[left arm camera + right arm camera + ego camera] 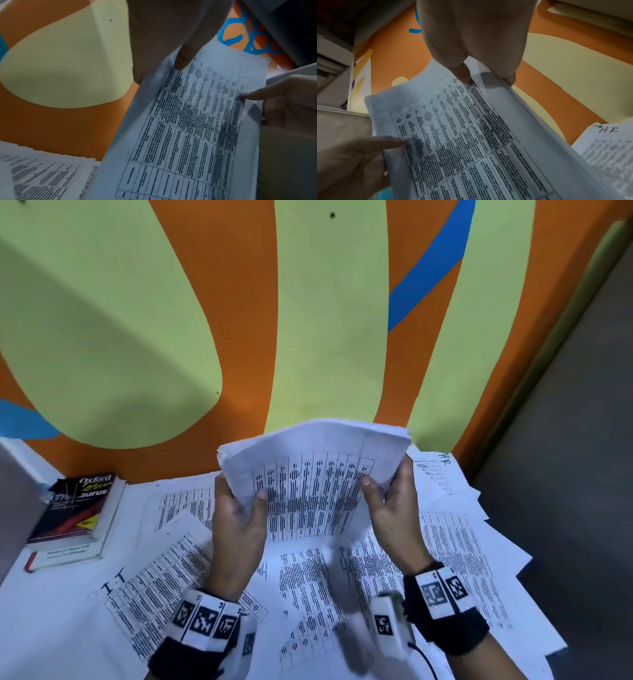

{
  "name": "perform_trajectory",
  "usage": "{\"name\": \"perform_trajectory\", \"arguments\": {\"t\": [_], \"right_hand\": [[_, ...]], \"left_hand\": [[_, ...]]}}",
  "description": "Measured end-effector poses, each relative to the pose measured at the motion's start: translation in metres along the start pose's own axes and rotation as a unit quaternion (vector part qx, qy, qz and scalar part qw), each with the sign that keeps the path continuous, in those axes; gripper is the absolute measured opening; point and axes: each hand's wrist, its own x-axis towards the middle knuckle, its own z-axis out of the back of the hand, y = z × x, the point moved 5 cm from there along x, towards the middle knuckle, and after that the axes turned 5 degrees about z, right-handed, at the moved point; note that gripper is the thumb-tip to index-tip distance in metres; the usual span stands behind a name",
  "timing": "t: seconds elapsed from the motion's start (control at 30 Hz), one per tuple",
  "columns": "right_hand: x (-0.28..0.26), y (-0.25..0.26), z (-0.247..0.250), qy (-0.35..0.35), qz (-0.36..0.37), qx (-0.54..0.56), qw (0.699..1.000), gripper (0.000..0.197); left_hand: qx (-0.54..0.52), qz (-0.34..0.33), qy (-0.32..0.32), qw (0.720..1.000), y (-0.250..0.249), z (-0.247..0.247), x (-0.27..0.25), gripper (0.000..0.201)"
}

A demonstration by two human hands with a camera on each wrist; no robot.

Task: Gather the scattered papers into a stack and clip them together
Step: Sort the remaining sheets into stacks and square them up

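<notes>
I hold a stack of papers (pixel 313 474) upright above the tabletop (pixel 51 621), my left hand (pixel 238 517) gripping its left edge, my right hand (pixel 394 508) its right edge. More loose sheets (pixel 455 546) lie spread beneath.

Two hands (pixel 239 518), one held stack of papers (pixel 315 474), perhaps six loose sheets (pixel 308 587), two books (pixel 82 508).

A stack of papers (pixel 315 484) stands upright between the left hand (pixel 236 522) and right hand (pixel 394 508), above loose sheets (pixel 308 583) covering the table; a book (pixel 77 511) lies far left.
</notes>
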Motion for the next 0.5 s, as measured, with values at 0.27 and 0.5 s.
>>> {"name": "perform_trajectory", "arguments": {"t": [0.27, 0.5], "right_hand": [[-0.008, -0.017, -0.011, 0.043, -0.033, -0.073, 0.996, 0.025], [-0.003, -0.142, 0.031, -0.027, -0.294, -0.214, 0.931, 0.058]], "left_hand": [[0.028, 0.104, 0.036, 0.994, 0.031, 0.007, 0.01, 0.031], [0.072, 0.03, -0.096, 0.992, 0.024, 0.041, 0.024, 0.024]]}}
